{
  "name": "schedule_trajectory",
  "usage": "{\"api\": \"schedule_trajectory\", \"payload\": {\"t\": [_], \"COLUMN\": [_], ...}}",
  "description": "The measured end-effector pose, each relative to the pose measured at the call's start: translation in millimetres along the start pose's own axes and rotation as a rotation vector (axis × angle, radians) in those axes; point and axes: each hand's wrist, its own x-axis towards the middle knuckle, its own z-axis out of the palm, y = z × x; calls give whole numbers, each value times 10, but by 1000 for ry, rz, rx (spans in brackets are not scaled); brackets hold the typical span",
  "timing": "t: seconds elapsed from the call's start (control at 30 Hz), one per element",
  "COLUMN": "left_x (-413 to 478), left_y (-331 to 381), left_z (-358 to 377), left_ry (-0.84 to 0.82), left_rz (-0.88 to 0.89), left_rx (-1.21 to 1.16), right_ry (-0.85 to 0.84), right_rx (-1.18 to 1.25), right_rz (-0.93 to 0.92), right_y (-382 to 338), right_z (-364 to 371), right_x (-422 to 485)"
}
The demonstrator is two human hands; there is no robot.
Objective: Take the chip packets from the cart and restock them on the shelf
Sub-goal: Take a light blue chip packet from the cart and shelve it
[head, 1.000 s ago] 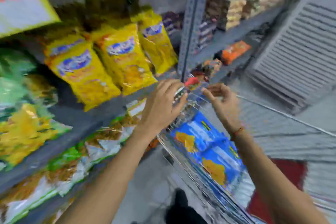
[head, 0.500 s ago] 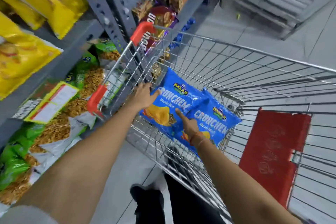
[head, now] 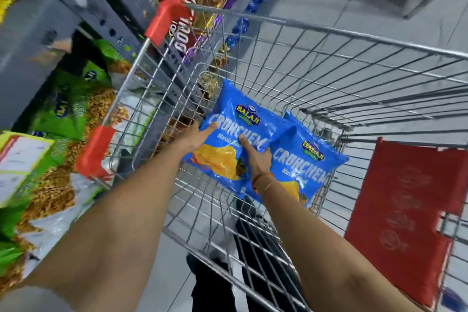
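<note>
Down inside the wire cart (head: 329, 78), seen from the head camera: two blue chip packets lying on the mesh floor, overlapping, both printed face up. Nearer the shelf, the left blue packet (head: 235, 134), tilted, its top edge toward the far end of the cart. Just beside it and partly tucked under its right edge, the right blue packet (head: 306, 167).

Left hand (head: 200, 134) reaching in over the cart's near rim, palm down on the left edge of the left blue packet, fingers spread a little and laid flat on the film; thumb hidden, so cannot tell whether anything is pinched. Right hand (head: 255, 157) pressed at the seam where the two packets overlap, index finger stretched straight onto the left packet's lettering, remaining fingers curled down along that packet's right edge; a firm grip not clear. Thin thread band on the right wrist.

Left of the cart, touching or nearly touching its side: grey metal shelf (head: 38, 33) with green snack bags (head: 68, 109) on the lower level. Red corner guards (head: 162, 20) on the cart's rim. Red panel (head: 405, 210) at the cart's right.
</note>
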Motion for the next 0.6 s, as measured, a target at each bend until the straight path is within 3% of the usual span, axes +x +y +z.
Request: {"api": "schedule_trajectory", "payload": {"t": [0.27, 0.6], "left_x": [-619, -1915], "left_y": [165, 545], "left_z": [-125, -766], "left_ry": [33, 148], "left_rz": [38, 520], "left_rx": [-139, -522], "right_ry": [-87, -327], "right_rx": [-57, 2], "right_rz": [-169, -515], "right_y": [-571, -1825], "right_z": [-156, -250], "right_x": [-472, -1620]}}
